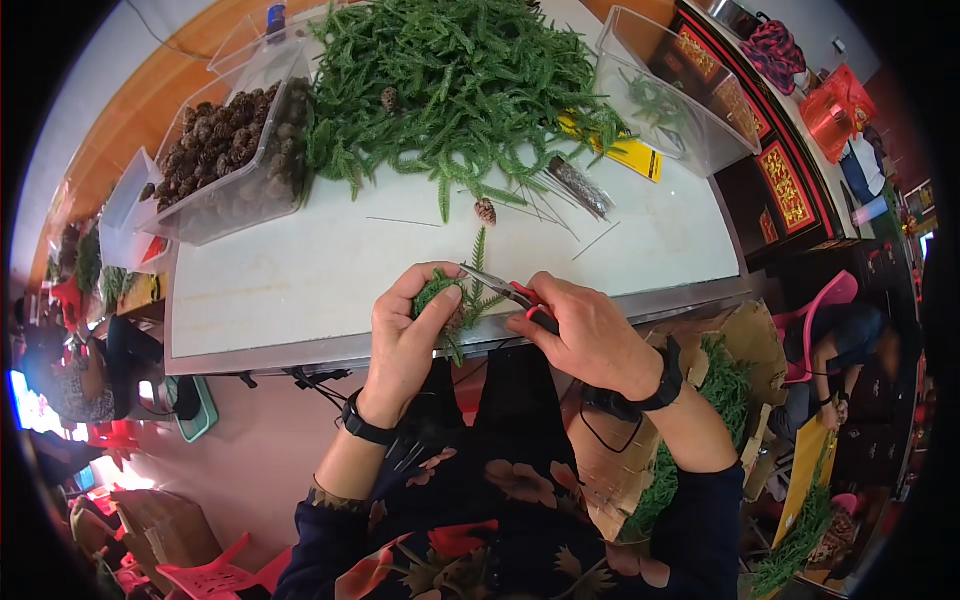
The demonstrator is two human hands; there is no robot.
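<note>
My left hand (408, 335) is closed around a small bunch of artificial pine sprigs (478, 298), held just over the table's near edge. Green needles stick out above and below its fingers. In my right hand (590, 335) are long-nose pliers (505, 288) with red and black handles. Their jaws point left and reach the sprigs beside my left thumb; whether they grip anything there is too small to tell. A single pine cone (485, 211) lies on the white table (300, 290) just beyond my hands. Thin wires (545, 212) are scattered to its right.
A big heap of green sprigs (450, 90) covers the table's far side. To its left stands a clear bin of pine cones (215, 145); to its right, another clear bin (690, 110). A cardboard box (610, 470) with greenery is below right. Other people sit at both sides.
</note>
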